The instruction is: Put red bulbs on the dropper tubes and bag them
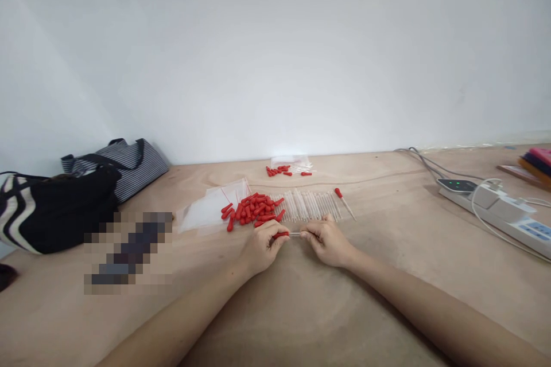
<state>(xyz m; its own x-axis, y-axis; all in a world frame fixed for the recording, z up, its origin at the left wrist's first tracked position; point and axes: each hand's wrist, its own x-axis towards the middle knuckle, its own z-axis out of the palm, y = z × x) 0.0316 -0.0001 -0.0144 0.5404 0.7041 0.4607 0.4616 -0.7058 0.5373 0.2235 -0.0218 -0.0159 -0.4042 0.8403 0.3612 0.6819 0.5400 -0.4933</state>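
Observation:
My left hand point(263, 246) pinches a red rubber dropper bulb point(282, 234). From the other side my right hand point(328, 242) grips a clear glass dropper tube point(295, 234), whose left end meets the bulb or sits in it; the exact join is too small to tell. Just beyond my left hand lies a heap of red bulbs point(253, 209). A row of clear tubes point(307, 205) is laid side by side behind my right hand. To the right of the row lies a dropper point(345, 203) with its red bulb on the tube.
Clear plastic bags point(215, 205) lie left of the heap. Near the wall are more bulbs and tubes beside another bag point(290, 161). A power strip point(508, 218) with cables lies right; a black bag point(64, 215) and a striped bag point(150, 163) stand left.

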